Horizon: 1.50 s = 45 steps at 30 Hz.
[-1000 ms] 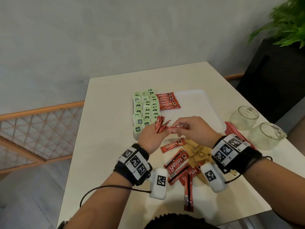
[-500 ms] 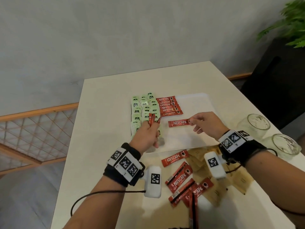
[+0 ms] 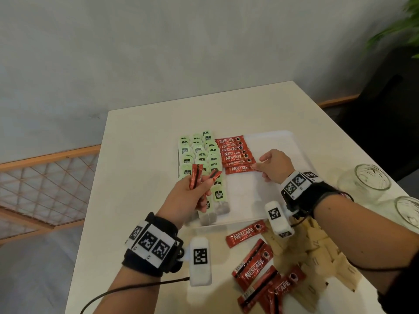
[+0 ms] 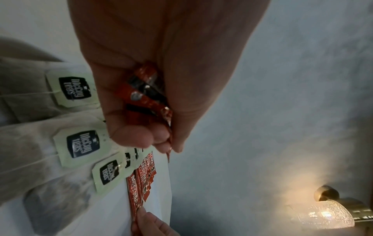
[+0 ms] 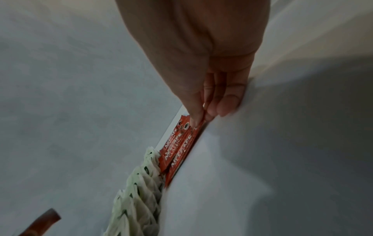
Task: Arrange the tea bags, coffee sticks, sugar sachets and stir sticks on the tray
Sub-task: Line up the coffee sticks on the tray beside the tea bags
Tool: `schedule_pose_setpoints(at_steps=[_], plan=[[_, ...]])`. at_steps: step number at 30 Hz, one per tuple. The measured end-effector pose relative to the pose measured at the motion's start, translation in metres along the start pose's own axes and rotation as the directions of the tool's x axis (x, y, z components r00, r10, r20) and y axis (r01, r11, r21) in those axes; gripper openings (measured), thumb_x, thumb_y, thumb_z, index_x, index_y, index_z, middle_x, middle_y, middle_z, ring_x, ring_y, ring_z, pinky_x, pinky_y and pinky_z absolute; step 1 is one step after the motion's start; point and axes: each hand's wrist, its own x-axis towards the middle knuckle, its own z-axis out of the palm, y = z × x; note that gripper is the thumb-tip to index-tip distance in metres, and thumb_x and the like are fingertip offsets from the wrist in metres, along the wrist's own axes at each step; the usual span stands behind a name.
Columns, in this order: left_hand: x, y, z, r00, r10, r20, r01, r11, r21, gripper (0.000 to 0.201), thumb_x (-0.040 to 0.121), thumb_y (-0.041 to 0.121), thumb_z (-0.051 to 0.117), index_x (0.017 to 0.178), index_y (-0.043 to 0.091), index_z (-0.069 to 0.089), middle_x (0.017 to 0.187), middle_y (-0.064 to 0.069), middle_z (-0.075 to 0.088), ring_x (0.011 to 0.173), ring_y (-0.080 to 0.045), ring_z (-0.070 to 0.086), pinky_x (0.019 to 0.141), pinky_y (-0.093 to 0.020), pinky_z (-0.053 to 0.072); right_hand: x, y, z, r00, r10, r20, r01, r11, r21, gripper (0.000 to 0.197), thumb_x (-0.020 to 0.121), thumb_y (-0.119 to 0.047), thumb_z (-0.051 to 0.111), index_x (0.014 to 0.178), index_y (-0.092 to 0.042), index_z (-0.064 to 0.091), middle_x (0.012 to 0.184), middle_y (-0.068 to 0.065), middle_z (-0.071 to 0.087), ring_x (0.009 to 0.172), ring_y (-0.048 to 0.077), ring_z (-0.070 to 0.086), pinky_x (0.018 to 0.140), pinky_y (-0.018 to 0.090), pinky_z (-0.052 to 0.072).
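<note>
A white tray lies mid-table. Green-tagged tea bags fill its left part in rows, and a column of red coffee sticks sits beside them. My right hand pinches the right end of the nearest coffee stick, which lies flat on the tray at the column's near end; the right wrist view shows that coffee stick under my fingertips. My left hand hovers over the tea bags and grips a bundle of coffee sticks, seen upright in the head view.
Loose coffee sticks and tan sugar sachets lie on the table in front of the tray. Two glass jars stand at the right edge. A plant is at the far right, a lit wall lamp behind.
My right hand took one coffee stick from my left hand, carried it onto the tray and set it below the column. My left hand moved forward over the tea bags with its bundle.
</note>
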Motion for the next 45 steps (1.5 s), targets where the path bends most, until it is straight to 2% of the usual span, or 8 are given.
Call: schedule_pose_setpoints(at_steps=[8, 13, 16, 20, 29, 35, 39, 45], plan=[[-0.007, 0.005, 0.009, 0.997, 0.07, -0.019, -0.066, 0.985, 0.162, 0.024, 0.088, 0.024, 0.071, 0.072, 0.014, 0.056, 0.061, -0.001, 0.054, 0.042, -0.009, 0.044, 0.042, -0.019, 0.04, -0.01, 0.0, -0.001, 0.996, -0.08, -0.035, 0.078, 0.996, -0.051, 0.041, 0.079, -0.042, 0.075, 0.1, -0.011, 0.06, 0.091, -0.001, 0.06, 0.088, 0.02, 0.058, 0.079, 0.032, 0.047], [-0.007, 0.004, 0.021, 0.968, 0.249, 0.011, -0.233, 0.889, 0.393, 0.018, 0.081, 0.028, 0.078, 0.073, 0.029, 0.062, 0.057, 0.014, 0.058, 0.046, 0.0, 0.047, 0.05, -0.013, 0.038, -0.078, -0.018, -0.006, 0.967, -0.165, 0.196, 0.103, 0.951, 0.292, 0.038, 0.092, -0.047, 0.058, 0.097, -0.012, 0.071, 0.067, -0.002, 0.056, 0.058, 0.011, 0.045, 0.057, 0.024, 0.035], [-0.01, 0.002, 0.032, 0.923, 0.377, 0.08, -0.337, 0.691, 0.639, 0.019, 0.083, 0.035, 0.074, 0.099, 0.026, 0.068, 0.074, 0.014, 0.06, 0.064, -0.001, 0.053, 0.059, -0.017, 0.038, -0.11, -0.024, -0.01, 0.936, -0.169, 0.308, 0.052, 0.934, 0.354, 0.035, 0.092, -0.052, 0.055, 0.099, -0.022, 0.072, 0.057, 0.001, 0.053, 0.048, 0.012, 0.04, 0.049, 0.023, 0.035], [-0.019, 0.005, 0.047, 0.893, 0.423, 0.152, -0.359, 0.465, 0.809, 0.018, 0.089, 0.041, 0.065, 0.089, 0.025, 0.057, 0.081, 0.01, 0.059, 0.075, -0.012, 0.054, 0.06, -0.028, 0.037, -0.13, -0.024, -0.014, 0.932, -0.134, 0.335, -0.029, 0.897, 0.44, 0.024, 0.094, -0.026, 0.06, 0.089, -0.007, 0.073, 0.064, 0.007, 0.058, 0.045, 0.012, 0.037, 0.051, 0.026, 0.043], [-0.035, 0.003, 0.045, 0.862, 0.475, 0.177, -0.404, 0.433, 0.806, 0.034, 0.087, 0.053, 0.061, 0.094, 0.02, 0.061, 0.085, 0.004, 0.053, 0.079, -0.014, 0.053, 0.065, -0.034, 0.043, -0.15, -0.018, -0.023, 0.957, -0.13, 0.258, -0.037, 0.831, 0.556, 0.015, 0.086, -0.011, 0.07, 0.087, 0.004, 0.073, 0.071, 0.015, 0.068, 0.056, 0.017, 0.059, 0.069, 0.039, 0.061], [-0.046, 0.003, 0.035, 0.925, 0.371, -0.081, -0.283, 0.816, 0.505, 0.025, 0.077, 0.041, 0.078, 0.093, 0.024, 0.069, 0.068, 0.014, 0.057, 0.057, 0.007, 0.053, 0.056, -0.008, 0.039, -0.158, -0.017, -0.026, 0.98, -0.195, 0.039, 0.135, 0.794, 0.593, 0.012, 0.083, -0.01, 0.074, 0.082, 0.002, 0.074, 0.071, 0.018, 0.069, 0.06, 0.019, 0.065, 0.066, 0.031, 0.061], [-0.053, -0.003, 0.035, 0.987, 0.132, -0.095, -0.109, 0.972, 0.209, 0.023, 0.081, 0.042, 0.074, 0.086, 0.02, 0.068, 0.059, 0.011, 0.055, 0.039, 0.0, 0.041, 0.043, -0.014, 0.034, -0.163, -0.014, -0.027, 0.956, -0.288, -0.051, 0.264, 0.772, 0.578, 0.008, 0.082, -0.014, 0.075, 0.085, -0.007, 0.076, 0.078, 0.014, 0.074, 0.069, 0.021, 0.069, 0.071, 0.026, 0.059], [-0.055, 0.002, 0.04, 0.988, 0.01, -0.156, -0.041, 0.979, -0.198, 0.026, 0.084, 0.024, 0.074, 0.098, 0.003, 0.066, 0.046, 0.01, 0.049, 0.04, -0.004, 0.027, 0.038, -0.017, 0.026, -0.167, -0.007, -0.019, 0.918, -0.396, -0.017, 0.348, 0.783, 0.515, 0.011, 0.077, -0.009, 0.079, 0.085, -0.012, 0.074, 0.086, 0.004, 0.075, 0.084, 0.02, 0.071, 0.08, 0.032, 0.058]])
